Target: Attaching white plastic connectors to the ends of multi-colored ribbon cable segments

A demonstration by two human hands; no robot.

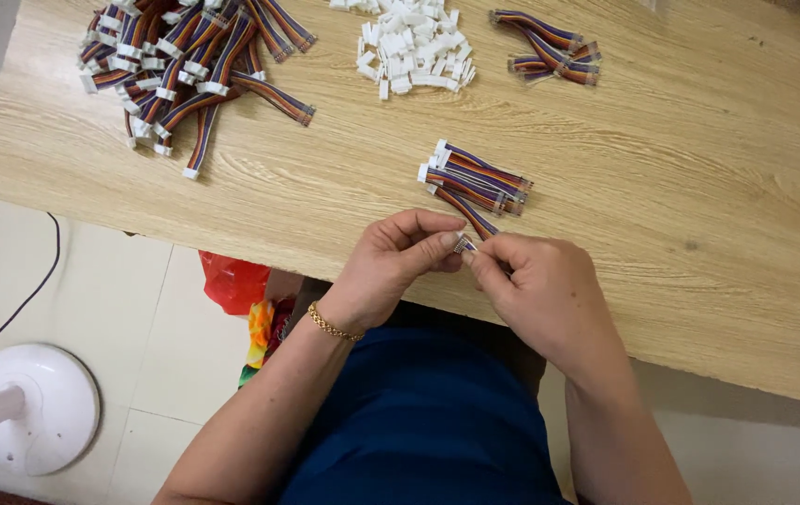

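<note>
The left hand (400, 257) and right hand (536, 281) meet at the near edge of the worktop (699, 187), both closed to a fingertip pinch on the near end of one short ribbon cable (473, 224) with rainbow-striped wires. The thumbs and forefingers press together right at that end, where a small pale piece shows — too small to say what it is.

By its look the cable is very light and limp along its length, stiffer only at its ends; the thin wires would likely kink or pull loose if tugged hard, so the firm end is the sensible place to grip, as both hands do. Its long axis runs from the fingertips up and to the left, away from the person, the far end lying against a small cable bundle (475, 178).

Farther off lie a big cable heap (185, 65), a pile of white connector housings (414, 51) and another few cables (550, 47)
</note>
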